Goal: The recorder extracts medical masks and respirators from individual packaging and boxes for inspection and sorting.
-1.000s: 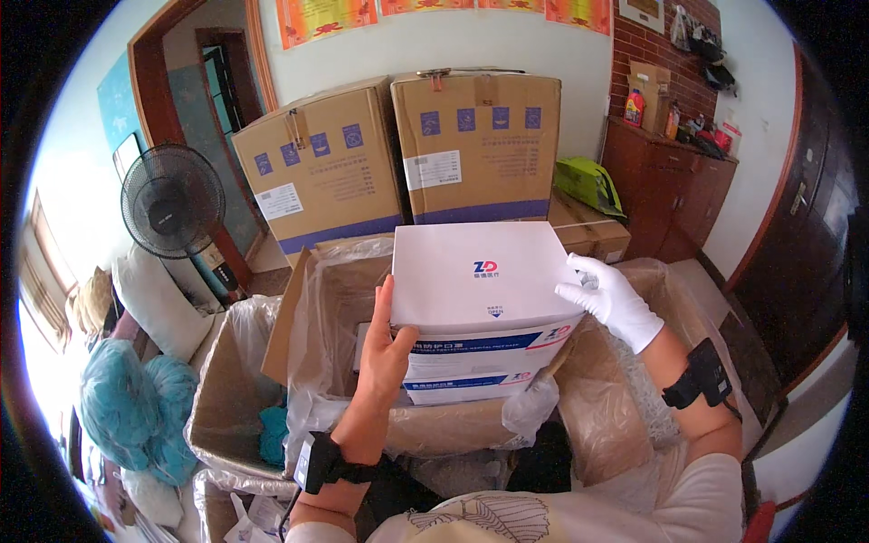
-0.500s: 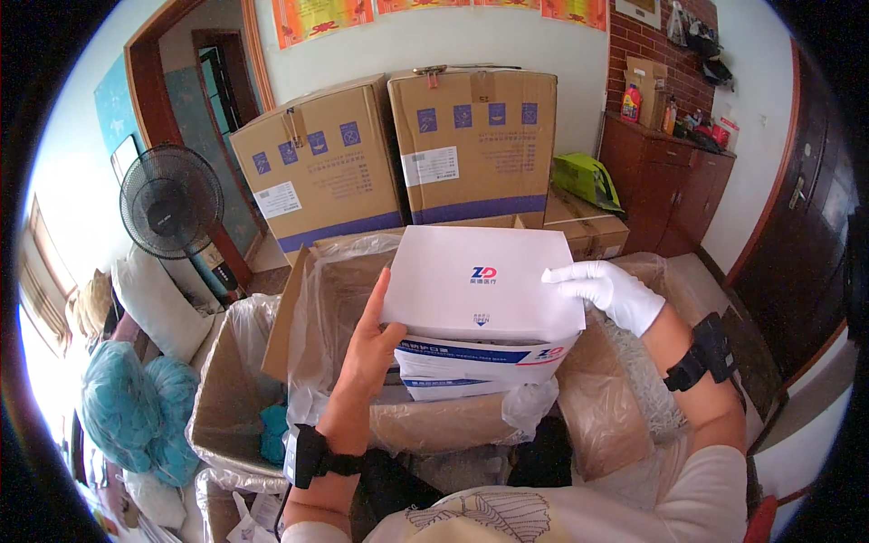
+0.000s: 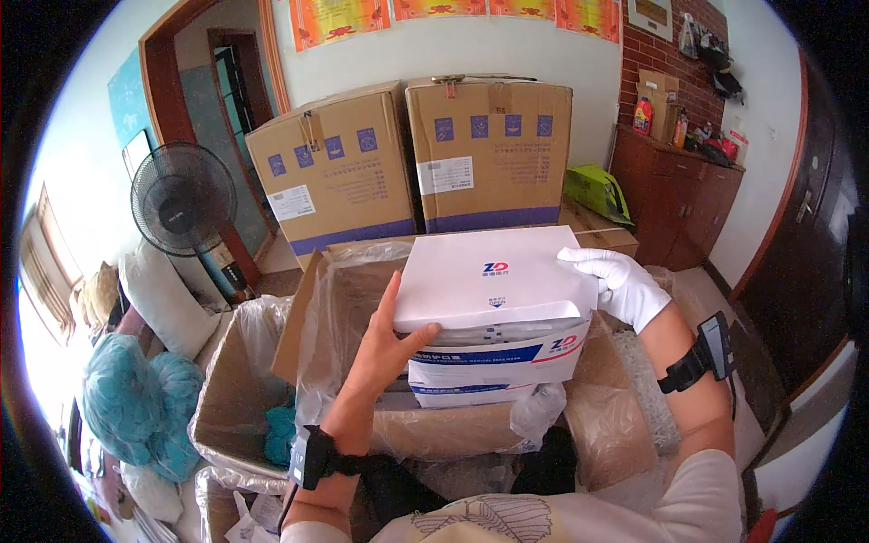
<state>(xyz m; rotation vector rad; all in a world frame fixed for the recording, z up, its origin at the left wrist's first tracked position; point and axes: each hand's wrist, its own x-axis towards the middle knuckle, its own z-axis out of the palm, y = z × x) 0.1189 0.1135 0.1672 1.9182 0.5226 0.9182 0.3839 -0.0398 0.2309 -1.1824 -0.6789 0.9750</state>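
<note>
A white carton (image 3: 493, 264) with a lid sits on top of another blue-and-white carton (image 3: 475, 393), over the opening of a plastic-lined cardboard box (image 3: 444, 430). At its front the lid stands slightly raised, and pale flat packs (image 3: 507, 334) show in the gap. My bare left hand (image 3: 387, 337) holds the carton's left front corner, thumb at the lid's front edge and fingers along the side. In a white glove, my right hand (image 3: 625, 285) grips the right edge of the lid, its fingertips on top. The lower fingers of that hand are partly hidden.
Two tall cardboard boxes (image 3: 489, 195) stand behind the work area. Another lined box (image 3: 237, 385) is at the left, beside teal bundles in clear plastic (image 3: 122, 389). A black fan (image 3: 184, 201) stands far left, a wooden cabinet (image 3: 674, 195) far right.
The lid's front edge has risen, baring more of the packs inside. My left thumb has reached further right along that edge. The whole view has shifted slightly.
</note>
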